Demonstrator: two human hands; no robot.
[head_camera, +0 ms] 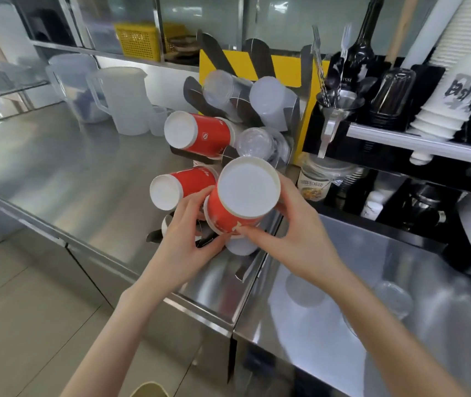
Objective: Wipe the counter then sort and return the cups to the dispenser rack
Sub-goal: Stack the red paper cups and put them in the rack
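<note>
Grip: both hands clamp one red cup (238, 207), its white bottom facing the camera.
Right hand (294, 224): fingers wrapped round the cup's right side, thumb laid along its lower edge.
Left hand (188, 233): fingers pressed on the cup's left side, down near the rim end.
Held cup: tilted, at the front lower slot of the rack (260, 57); whether it is seated in the slot cannot be told, as the hands hide the rim.
Left red stack (182, 186): just beside the held cup, lying in the rack, bottom outward, touching the left fingers.
Upper red stack (199, 133): above it, also lying bottom outward.
Clear cups: one stack (257, 144) right of the upper red stack; another (220, 85) in the top left slot.
Frosted cups (270, 100): top right slot, bottom outward.
Rack: metal leaves rising from the steel counter (56, 167), in front of a yellow and black panel.
Pitchers (119, 98): two translucent ones at the back left of the counter, well apart from the rack.
Right counter: a frosted cup (304, 290) and a clear lid (393, 299) lying on it, near the right forearm.
Shelf (417, 144): right of the rack, holding white paper cups (454, 90), a dark bottle (361, 50) and a metal funnel (340, 104).
</note>
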